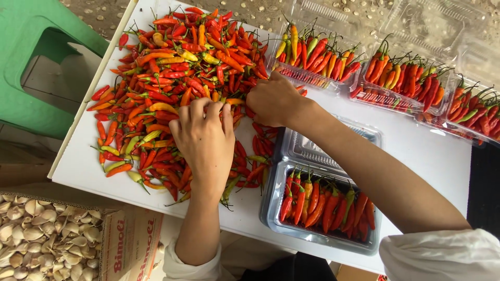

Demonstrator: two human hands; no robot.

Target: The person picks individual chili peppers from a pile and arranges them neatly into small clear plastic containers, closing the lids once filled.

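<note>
A big heap of red, orange and green chili peppers (177, 67) covers the left half of a white tabletop (422, 151). My left hand (204, 136) lies palm down on the near edge of the heap, fingers curled into the chilies. My right hand (273, 100) is closed among chilies at the heap's right side. Whether either hand actually grips a chili is hidden. Below my right forearm stands an open clear plastic clamshell tray (272, 203) partly filled with upright chilies.
Three filled clear trays (312, 78) (388, 96) (469, 127) line the far right, with empty clear lids (416, 21) behind them. A green plastic stool (31, 52) stands at left. A cardboard box of garlic cloves (47, 239) sits at lower left.
</note>
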